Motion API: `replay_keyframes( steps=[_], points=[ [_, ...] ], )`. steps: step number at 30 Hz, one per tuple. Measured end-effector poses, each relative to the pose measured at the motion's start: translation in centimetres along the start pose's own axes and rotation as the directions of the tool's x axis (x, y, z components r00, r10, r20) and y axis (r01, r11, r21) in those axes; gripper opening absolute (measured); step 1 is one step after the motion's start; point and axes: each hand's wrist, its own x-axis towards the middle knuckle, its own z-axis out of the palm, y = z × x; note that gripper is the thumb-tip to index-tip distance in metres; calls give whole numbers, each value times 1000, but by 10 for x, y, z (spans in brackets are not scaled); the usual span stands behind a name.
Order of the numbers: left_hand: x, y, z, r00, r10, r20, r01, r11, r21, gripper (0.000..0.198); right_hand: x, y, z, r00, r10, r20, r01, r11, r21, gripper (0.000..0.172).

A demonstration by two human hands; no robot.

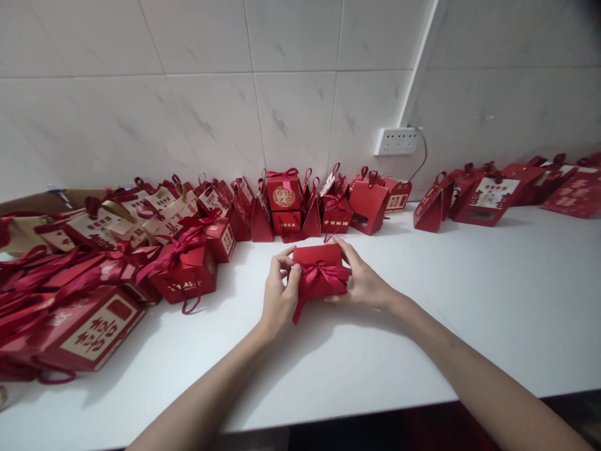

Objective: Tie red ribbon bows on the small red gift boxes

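Note:
A small red gift box [318,255] with a ribbon bow tied on its front is held between my two hands, low over the white table [375,369]. Fingers of my left hand [280,291] grip its left side, with the thumb by the bow. On the right side, my right hand [364,279] clasps the box, one finger reaching its top corner. A ribbon end hangs below the box at the left. The box's back and underside are hidden.
Many red gift boxes [183,269] crowd the table's left. Upright ones line the wall, including a stacked pair [285,191] in the middle and bags with handles [486,194] at the right. A white power strip [397,142] is mounted on the tiled wall.

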Motion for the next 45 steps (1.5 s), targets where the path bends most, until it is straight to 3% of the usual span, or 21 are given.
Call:
replay_keyframes(
  steps=[4, 8, 12, 15, 20, 22, 24, 34, 38, 39, 41, 43, 45],
  points=[
    [2, -6, -4, 998, 43, -36, -43, 999, -1, 17, -1, 0, -1, 997, -68, -34, 67, 997, -48, 113],
    [4, -10, -5, 995, 75, -65, -66, 990, 123, 16, -2, -3, -2, 994, -91, -59, 87, 993, -78, 114],
    [3, -8, -4, 952, 285, -108, -240, 920, 309, 12, -2, -2, 1, 991, -112, -74, 107, 992, -72, 114],
    [0, -4, -4, 837, 545, -45, -475, 764, 436, 10, -2, 1, 4, 985, -147, -94, 141, 988, -67, 113],
    [-7, 3, -6, 567, 805, 174, -768, 439, 466, 18, -3, 3, 9, 958, -252, -134, 246, 968, -56, 110],
    [-9, 6, -7, 503, 837, 215, -809, 368, 459, 18, -3, 3, 9, 936, -311, -161, 307, 950, -55, 109],
    [-9, 9, -8, 479, 848, 228, -823, 344, 452, 17, -3, 1, 9, 916, -356, -186, 350, 934, -69, 107],
    [-11, 14, -8, 466, 853, 233, -831, 331, 448, 17, -5, -6, 9, 915, -356, -191, 334, 932, -141, 104],
    [-11, 14, -7, 491, 840, 229, -828, 369, 423, 19, -5, -6, 8, 917, -351, -189, 330, 934, -134, 101],
    [-10, 13, -7, 521, 830, 200, -812, 410, 415, 18, -6, -6, 8, 915, -356, -192, 337, 933, -126, 101],
    [-5, 12, -9, 654, 755, 54, -703, 579, 412, 14, -6, -5, 8, 912, -359, -200, 346, 933, -95, 102],
    [4, 7, -14, 810, 555, -190, -459, 801, 384, 6, -5, -5, 8, 921, -305, -243, 307, 951, -29, 107],
    [15, -1, -20, 874, 301, -382, -189, 934, 303, 9, -2, -7, 6, 935, -157, -319, 201, 973, 110, 111]
  ],
)
